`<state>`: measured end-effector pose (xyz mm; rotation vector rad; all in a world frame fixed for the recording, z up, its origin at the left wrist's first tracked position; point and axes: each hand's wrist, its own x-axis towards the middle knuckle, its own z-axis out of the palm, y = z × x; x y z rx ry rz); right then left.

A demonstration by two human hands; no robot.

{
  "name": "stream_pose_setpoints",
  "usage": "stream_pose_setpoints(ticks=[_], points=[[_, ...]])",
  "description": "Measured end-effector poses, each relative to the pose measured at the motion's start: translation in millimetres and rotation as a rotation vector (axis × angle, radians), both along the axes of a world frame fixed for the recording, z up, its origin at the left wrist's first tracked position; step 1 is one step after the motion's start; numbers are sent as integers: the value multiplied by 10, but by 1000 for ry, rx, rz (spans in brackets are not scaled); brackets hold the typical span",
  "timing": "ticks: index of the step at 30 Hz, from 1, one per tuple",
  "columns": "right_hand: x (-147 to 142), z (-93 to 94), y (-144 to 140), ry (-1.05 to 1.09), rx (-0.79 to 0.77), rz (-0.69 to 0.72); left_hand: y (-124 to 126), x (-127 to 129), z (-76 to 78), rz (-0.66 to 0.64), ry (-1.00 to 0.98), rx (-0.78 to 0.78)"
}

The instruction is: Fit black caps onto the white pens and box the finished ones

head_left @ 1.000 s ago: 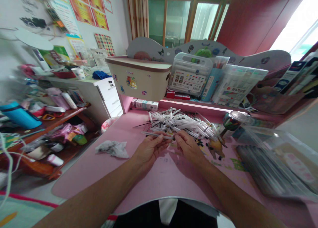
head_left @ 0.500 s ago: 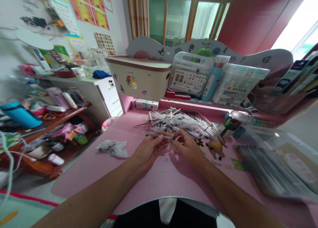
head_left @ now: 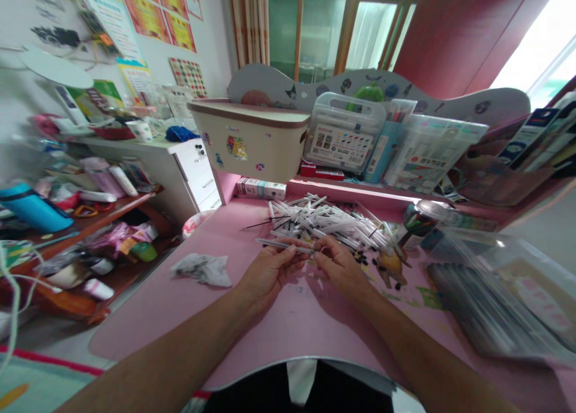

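Observation:
Over the pink desk point(head_left: 288, 323), my left hand point(head_left: 272, 269) is closed around a slim, pale, translucent pen point(head_left: 270, 243), whose far end sticks out to the left. At the pen's other end, my right hand point(head_left: 339, 263) has its thumb and fingers pinched together. That tip is mostly hidden between the fingers. Just beyond both hands lies a loose pile of white pen tubes point(head_left: 324, 218), with thin dark refills point(head_left: 261, 224) poking out on its left. Small black caps point(head_left: 360, 257) are scattered beside my right hand.
A crumpled tissue point(head_left: 202, 270) lies to the left. On the right are a brown toy figure point(head_left: 390, 268), a can point(head_left: 423, 221) and a clear plastic box with grey pens point(head_left: 477, 311). A cream bin point(head_left: 252, 140) and marker cases point(head_left: 344, 134) stand on the shelf behind.
The view has shifted very slightly. Both hands stay at the pen in almost the same pose, with the right fingers moved only a little.

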<state>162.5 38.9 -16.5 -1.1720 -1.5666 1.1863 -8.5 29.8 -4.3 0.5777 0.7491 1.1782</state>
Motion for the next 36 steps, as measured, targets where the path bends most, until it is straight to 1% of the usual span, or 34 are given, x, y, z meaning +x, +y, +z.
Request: stream_pose_setpoints(ticks=[7, 13, 19, 22, 24, 26, 28, 30, 33, 36], points=[[13, -39, 27, 40, -10, 7, -8, 8, -7, 1, 55, 43], [8, -23, 35, 5, -12, 29, -23, -5, 15, -10, 127, 123], [12, -106, 86, -30, 15, 61, -15, -9, -9, -22, 154, 152], [23, -109, 112, -107, 81, 49, -12, -10, -7, -4, 190, 186], [23, -82, 112, -164, 163, 15, -8, -23, -4, 62, 207, 210], [6, -49, 90, -268, 310, -13, 1, -47, -8, 165, 217, 213], [-34, -27, 49, -422, 479, -18, 15, -75, -20, 271, 223, 197], [-92, -23, 3, -579, 577, 10, 29, -92, -33, 333, 224, 177], [-179, -42, -41, -786, 624, 41, 41, -84, -38, 336, 210, 149], [-226, -61, -44, -921, 669, 80, 42, -59, -33, 317, 234, 120]])
